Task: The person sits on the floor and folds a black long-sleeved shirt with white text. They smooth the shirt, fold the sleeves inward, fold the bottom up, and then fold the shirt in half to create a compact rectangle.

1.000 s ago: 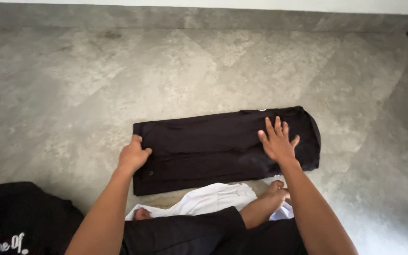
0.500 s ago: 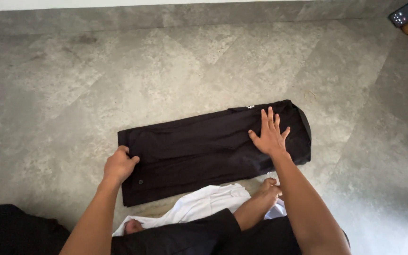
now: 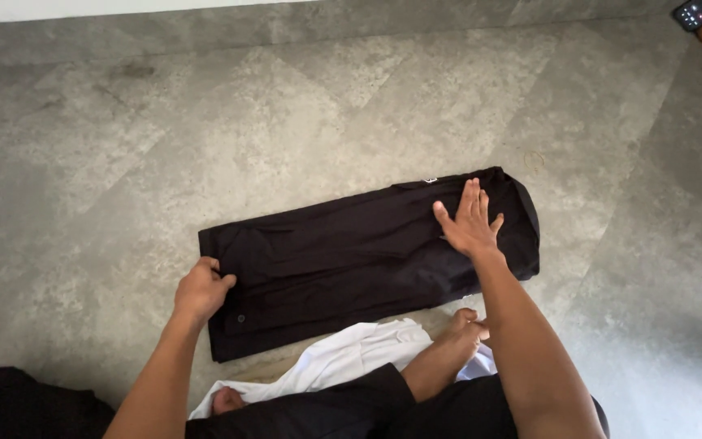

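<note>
A black garment (image 3: 351,260), folded into a long flat rectangle, lies on the grey stone floor (image 3: 327,114). My left hand (image 3: 201,289) is closed on the garment's left edge, fingers curled around the fabric. My right hand (image 3: 470,221) lies flat with fingers spread on the right part of the garment, pressing it down. A small button shows near the lower left corner of the cloth.
A white garment (image 3: 343,362) lies crumpled under my crossed legs, with my bare foot (image 3: 461,329) resting on it. Another dark cloth (image 3: 10,402) sits at the bottom left. A dark device (image 3: 696,12) is at the top right corner.
The view has shifted slightly, so the garment sits lower in the frame. My left hand has closed more tightly on the left edge. My right hand stays flat on the right part.
</note>
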